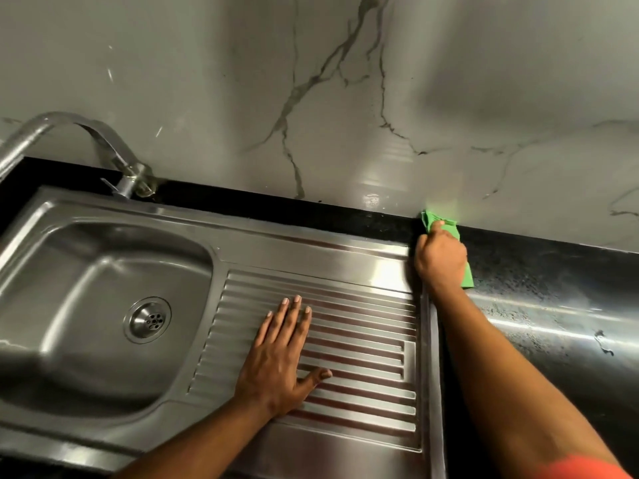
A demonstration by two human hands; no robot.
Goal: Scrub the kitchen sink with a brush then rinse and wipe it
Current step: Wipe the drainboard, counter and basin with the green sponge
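Now my right hand [441, 257] holds the green cloth [467, 275] bunched under curled fingers. It presses the cloth down on the black table [539, 271], right at the back where the table meets the marble wall [345, 98], just beside the far right corner of the sink [311, 245]. My left hand [280, 357] lies flat with the fingers straight on the ribbed drainboard [366, 344], holding nothing and only bracing me.

The cloth looks soft, thin and light. I judge it will fold and slide away under the palm unless I keep it gathered, so the best hold is a loose wad with the fingertips pinning its leading edge. The steel shines and I expect it to be slick, more so if it is wet, so the cloth should glide easily. The ridges of the drainboard will need pressure along the grooves, not across them. I see no brush.
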